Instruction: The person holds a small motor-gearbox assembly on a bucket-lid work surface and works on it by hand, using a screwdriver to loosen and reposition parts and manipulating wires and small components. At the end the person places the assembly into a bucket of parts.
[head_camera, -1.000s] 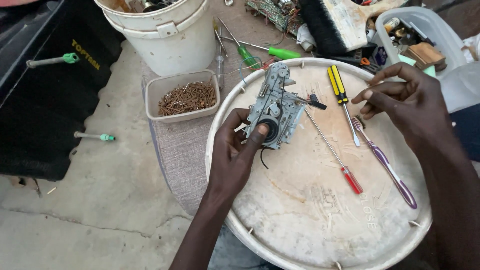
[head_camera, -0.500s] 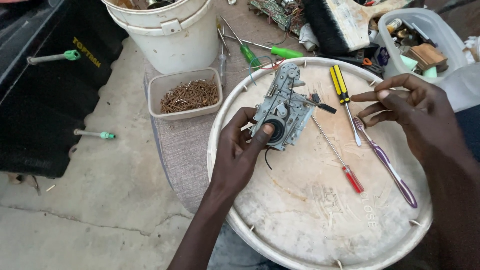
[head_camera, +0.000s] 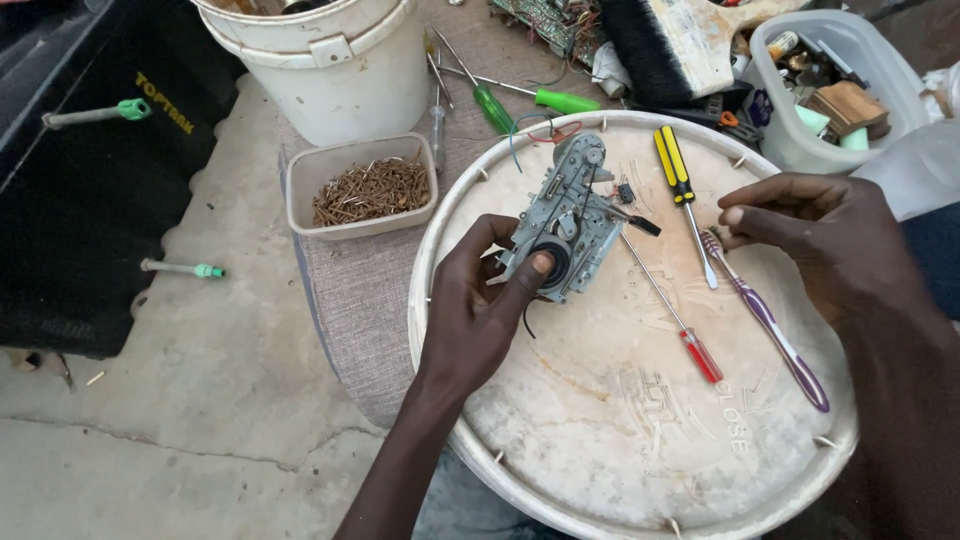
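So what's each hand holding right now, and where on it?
The left hand grips the grey metal mechanism at its lower end, thumb on the round black part. The right hand rests over the purple toothbrush head; whether it grips anything cannot be told.

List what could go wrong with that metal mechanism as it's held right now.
The left hand alone props the metal mechanism on edge on the round white lid; it might slip and tip over. Its loose black wire could snag under the fingers. The right hand, beside the purple toothbrush, may knock it off the lid.
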